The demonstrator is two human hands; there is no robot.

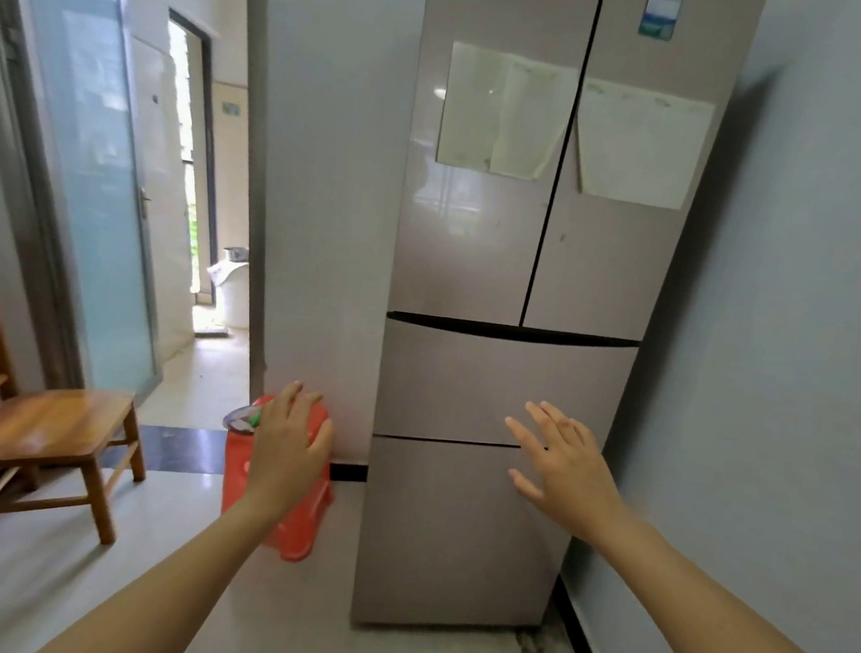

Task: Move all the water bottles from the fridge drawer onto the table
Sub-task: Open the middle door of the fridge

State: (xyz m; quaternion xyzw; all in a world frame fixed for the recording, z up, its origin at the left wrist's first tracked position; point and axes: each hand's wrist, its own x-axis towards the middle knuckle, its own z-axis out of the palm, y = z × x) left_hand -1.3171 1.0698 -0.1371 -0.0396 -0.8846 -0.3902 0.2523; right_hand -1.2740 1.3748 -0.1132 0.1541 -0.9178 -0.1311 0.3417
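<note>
Floor (37, 579): pale glossy tile, with 1 dark strip (177, 448) across the doorway threshold. Standing directly on it:

- 1 tall fridge (491, 382), close to the right wall, base flat on the tile.
- 1 red plastic container (304, 527), just beside the fridge's left side and against the wall.
- 1 wooden chair (44, 424), well apart to the left, visible legs on the tile.
- 1 white tub (233, 290), farther back through the doorway.

Dirt marks show on the tile at the fridge's front right corner.
</note>
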